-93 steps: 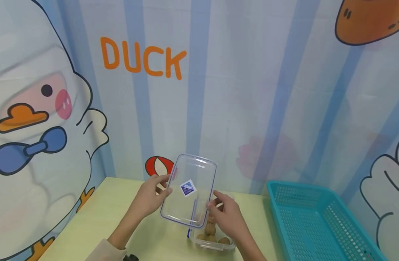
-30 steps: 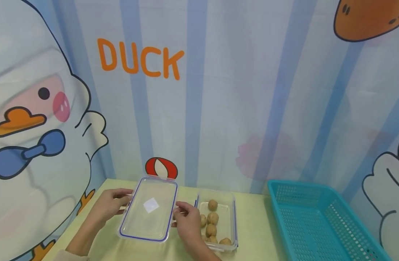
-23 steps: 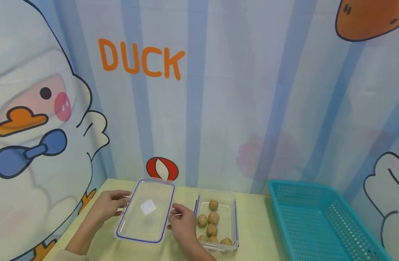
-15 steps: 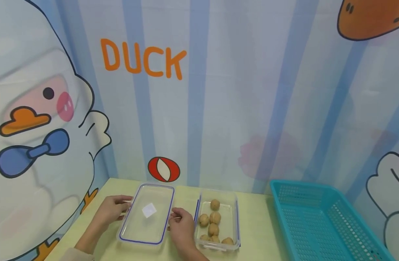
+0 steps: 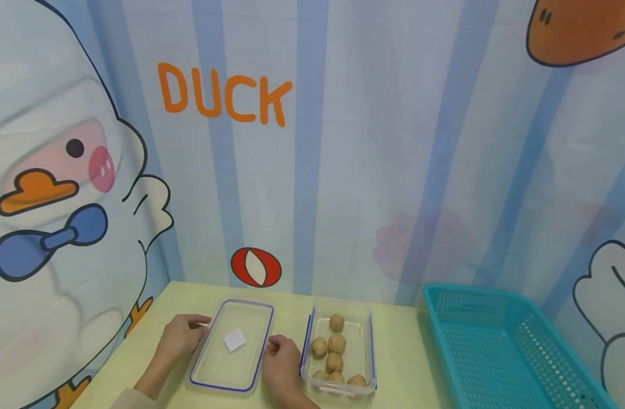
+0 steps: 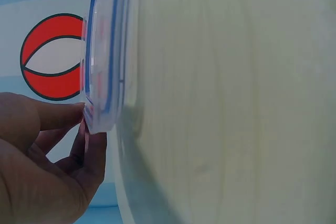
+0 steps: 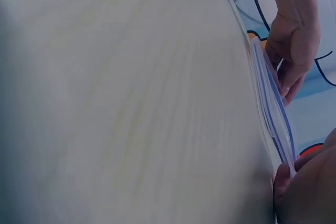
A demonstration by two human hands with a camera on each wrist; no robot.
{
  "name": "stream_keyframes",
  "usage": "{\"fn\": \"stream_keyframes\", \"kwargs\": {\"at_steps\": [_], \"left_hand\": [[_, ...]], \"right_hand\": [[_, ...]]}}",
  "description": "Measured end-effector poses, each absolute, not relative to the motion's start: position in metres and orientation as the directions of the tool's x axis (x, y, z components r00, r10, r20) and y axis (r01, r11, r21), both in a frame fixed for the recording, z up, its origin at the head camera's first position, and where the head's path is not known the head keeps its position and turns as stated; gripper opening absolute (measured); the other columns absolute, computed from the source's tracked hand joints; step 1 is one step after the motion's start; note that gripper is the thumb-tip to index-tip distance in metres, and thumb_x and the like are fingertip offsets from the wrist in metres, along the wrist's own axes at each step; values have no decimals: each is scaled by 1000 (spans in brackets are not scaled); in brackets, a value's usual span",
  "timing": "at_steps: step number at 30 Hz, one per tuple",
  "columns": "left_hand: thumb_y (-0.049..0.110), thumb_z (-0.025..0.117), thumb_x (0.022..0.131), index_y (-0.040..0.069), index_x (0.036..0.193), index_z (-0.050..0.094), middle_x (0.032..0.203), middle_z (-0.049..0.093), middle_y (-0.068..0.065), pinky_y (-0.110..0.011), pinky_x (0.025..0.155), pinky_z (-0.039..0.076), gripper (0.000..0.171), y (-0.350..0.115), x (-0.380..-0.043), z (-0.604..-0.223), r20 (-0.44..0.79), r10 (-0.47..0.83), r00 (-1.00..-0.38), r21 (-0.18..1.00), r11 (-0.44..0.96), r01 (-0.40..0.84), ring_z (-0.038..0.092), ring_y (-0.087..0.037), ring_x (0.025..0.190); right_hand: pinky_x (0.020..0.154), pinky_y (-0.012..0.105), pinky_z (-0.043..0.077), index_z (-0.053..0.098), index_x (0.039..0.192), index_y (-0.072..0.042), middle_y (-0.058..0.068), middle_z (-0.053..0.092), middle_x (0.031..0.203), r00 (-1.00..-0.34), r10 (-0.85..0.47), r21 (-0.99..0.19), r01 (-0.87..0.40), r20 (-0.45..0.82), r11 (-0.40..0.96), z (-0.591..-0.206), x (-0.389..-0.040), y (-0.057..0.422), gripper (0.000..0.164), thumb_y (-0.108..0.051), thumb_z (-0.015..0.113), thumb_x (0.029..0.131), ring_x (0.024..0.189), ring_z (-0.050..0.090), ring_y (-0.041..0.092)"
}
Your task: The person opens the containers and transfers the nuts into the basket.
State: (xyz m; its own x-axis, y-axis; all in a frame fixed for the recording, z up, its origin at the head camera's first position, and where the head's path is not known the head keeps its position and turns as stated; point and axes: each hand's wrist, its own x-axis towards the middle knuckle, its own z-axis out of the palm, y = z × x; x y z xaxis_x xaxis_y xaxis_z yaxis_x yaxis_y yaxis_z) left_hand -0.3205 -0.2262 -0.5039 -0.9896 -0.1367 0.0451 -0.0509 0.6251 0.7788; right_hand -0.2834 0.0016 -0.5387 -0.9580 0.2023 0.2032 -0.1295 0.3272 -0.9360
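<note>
A clear plastic lid (image 5: pixel 225 366) with a blue seal and a pale diamond sticker lies flat, seal side up, at the tabletop left of centre. My left hand (image 5: pixel 182 335) pinches its left edge; the left wrist view shows thumb and fingers on either side of the lid's rim (image 6: pixel 105 51). On the opposite edge, my right hand (image 5: pixel 283 363) holds the lid between thumb and fingers, low by the table in the right wrist view. Just right of that hand stands the clear food container (image 5: pixel 361 346), uncovered, with several walnuts (image 5: pixel 336 343) inside.
A turquoise perforated basket (image 5: pixel 481 324) stands at the right of the pale yellow table (image 5: pixel 401 352). Behind the table hangs a striped duck-print curtain (image 5: pixel 353 170), close to the table's back edge.
Both hands have brought the lid from above the container over to the left and turned it over, then lowered it to the table. The walnuts in the container have come into full view.
</note>
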Motion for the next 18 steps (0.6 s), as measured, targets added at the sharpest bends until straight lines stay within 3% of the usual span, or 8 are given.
{"fn": "stream_keyframes", "kwargs": {"at_steps": [4, 7, 10, 14, 18], "left_hand": [[2, 63, 96, -8, 120, 73, 99, 75, -19, -33, 55, 52, 29, -229, -322, -506, 30, -135, -990, 769, 636, -63, 61, -17, 61], [4, 64, 96, -8, 120, 74, 98, 75, -17, -33, 57, 53, 28, -232, -323, -508, -6, -135, -991, 781, 618, -89, 63, -17, 66], [5, 66, 98, -8, 120, 74, 97, 74, -15, -33, 60, 56, 27, -234, -323, -510, -45, -127, -991, 803, 585, -111, 65, -18, 72], [6, 66, 99, -7, 121, 73, 102, 74, -18, -33, 63, 57, 27, -233, -324, -511, -72, -116, -991, 815, 565, -126, 66, -19, 75], [6, 66, 99, -7, 120, 73, 103, 73, -19, -32, 62, 56, 26, -228, -325, -510, -80, -122, -989, 806, 575, -136, 65, -18, 73]], "right_hand": [[67, 25, 51, 75, 99, 3, -1, 58, 84, -974, 125, -909, -125, 189, 397, -538, -283, 1, 30, 17, 57, 79, 77, 53, 10], [57, 23, 40, 65, 79, -4, -3, 48, 75, -978, 84, -887, -134, 190, 442, -537, -284, 0, 28, 19, 51, 73, 67, 45, 10], [53, 23, 31, 50, 67, -11, -2, 42, 71, -979, 64, -863, -140, 196, 486, -536, -282, 1, 30, 18, 51, 75, 63, 40, 12], [55, 27, 35, 46, 66, -11, 2, 42, 76, -979, 40, -831, -147, 200, 536, -533, -280, 3, 33, 14, 58, 84, 66, 40, 16], [58, 30, 38, 47, 66, -10, 4, 44, 77, -975, 17, -806, -173, 221, 566, -531, -280, 6, 31, 11, 59, 86, 67, 41, 17]]}}
